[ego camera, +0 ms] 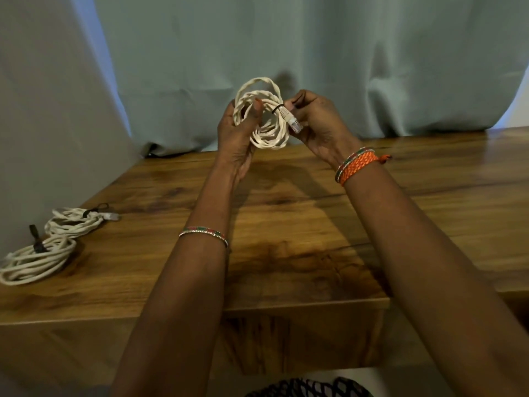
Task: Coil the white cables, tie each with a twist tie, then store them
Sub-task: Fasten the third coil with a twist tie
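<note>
I hold a coiled white cable (270, 136) up above the wooden table (286, 224). My left hand (237, 138) grips the coil's left side, thumb through the loop. My right hand (317, 121) pinches a black twist tie (277, 108) that wraps the coil's right side, just beside the cable's clear plug (294, 125). Two more white coils lie on the table's left edge: one (76, 222) further back and one (37, 260) nearer, each bound with a dark tie.
A pale grey-green curtain (286, 53) hangs right behind the table. The table's front edge (286, 306) runs just below my forearms. A black-and-white patterned cloth (309, 388) shows at the bottom.
</note>
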